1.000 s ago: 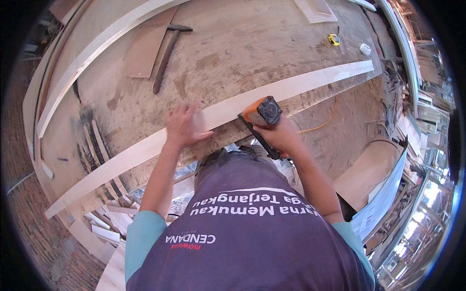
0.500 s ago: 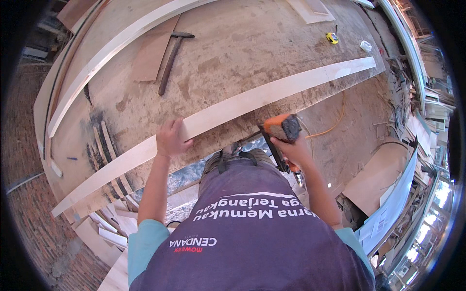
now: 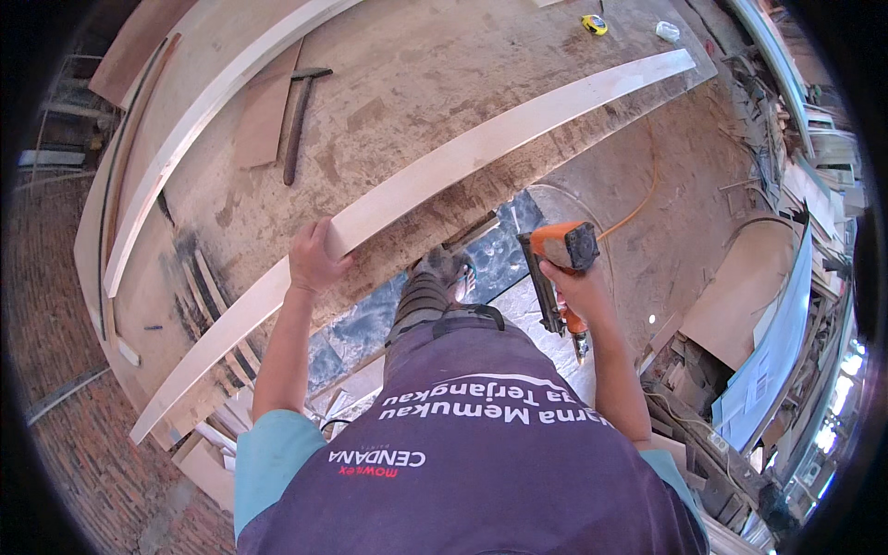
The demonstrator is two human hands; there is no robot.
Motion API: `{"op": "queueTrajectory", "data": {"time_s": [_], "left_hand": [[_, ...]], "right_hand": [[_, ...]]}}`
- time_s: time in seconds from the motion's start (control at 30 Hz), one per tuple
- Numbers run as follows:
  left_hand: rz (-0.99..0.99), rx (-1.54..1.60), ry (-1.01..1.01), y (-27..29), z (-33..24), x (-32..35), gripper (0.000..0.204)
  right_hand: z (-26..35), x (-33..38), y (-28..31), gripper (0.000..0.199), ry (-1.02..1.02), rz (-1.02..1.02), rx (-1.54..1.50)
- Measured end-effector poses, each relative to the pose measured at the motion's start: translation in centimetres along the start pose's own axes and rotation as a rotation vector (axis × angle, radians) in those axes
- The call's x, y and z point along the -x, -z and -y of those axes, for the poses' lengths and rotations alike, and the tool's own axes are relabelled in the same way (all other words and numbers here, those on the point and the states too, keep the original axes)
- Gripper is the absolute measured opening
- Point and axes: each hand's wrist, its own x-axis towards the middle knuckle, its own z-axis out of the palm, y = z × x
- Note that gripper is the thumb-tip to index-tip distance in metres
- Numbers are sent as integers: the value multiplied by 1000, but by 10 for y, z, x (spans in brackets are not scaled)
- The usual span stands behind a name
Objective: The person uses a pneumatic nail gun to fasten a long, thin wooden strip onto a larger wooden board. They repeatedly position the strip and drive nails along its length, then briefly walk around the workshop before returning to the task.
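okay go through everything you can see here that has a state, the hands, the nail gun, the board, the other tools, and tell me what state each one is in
left hand: gripping the near edge of the long pale board
right hand: closed round the orange nail gun
orange nail gun: held off the workbench, away from the board
long pale board: lying flat across the workbench
hammer: lying flat, untouched
yellow tape measure: resting at the far end

Left hand (image 3: 314, 259) outstretched, clasping — right hand (image 3: 575, 287) lowered, gripping
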Motion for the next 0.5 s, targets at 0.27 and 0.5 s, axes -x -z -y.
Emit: {"op": "queueTrajectory", "data": {"time_s": [0.27,0.5], "left_hand": [[-60,30,-74,-6,11,2,79],[-72,43,-79,-4,6,2,76]], "right_hand": [[36,-11,-31,40,30,32,-11],[105,-26,-95,24,-31,154,-163]]}}
